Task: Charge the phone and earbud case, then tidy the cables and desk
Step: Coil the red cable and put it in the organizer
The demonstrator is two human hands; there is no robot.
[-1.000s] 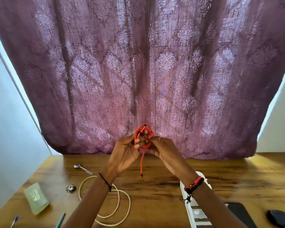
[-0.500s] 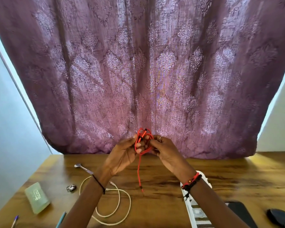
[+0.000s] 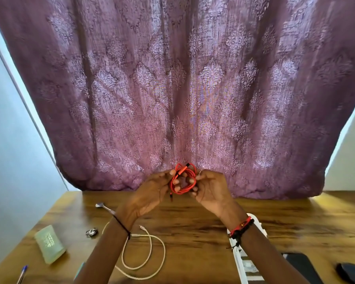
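Where the lower left edge crops it, a blue-tipped pen (image 3: pixel 22 274) shows only partly on the wooden worktop (image 3: pixel 193 222). Next lies a frosted pale green block (image 3: pixel 49 243), its print too blurred to read. A cream cable (image 3: pixel 146 257) loops loosely, partly hidden by the left forearm. Raised before a purple patterned curtain (image 3: pixel 172 78), the left hand (image 3: pixel 150 196) and right hand (image 3: pixel 212 190) each have a grip closed round a coiled red cable (image 3: pixel 182 181). A white power strip (image 3: pixel 248 271) is half covered by the right forearm; a dark phone (image 3: pixel 300 266) and a dark rounded object (image 3: pixel 353 272) are cropped at the lower right.
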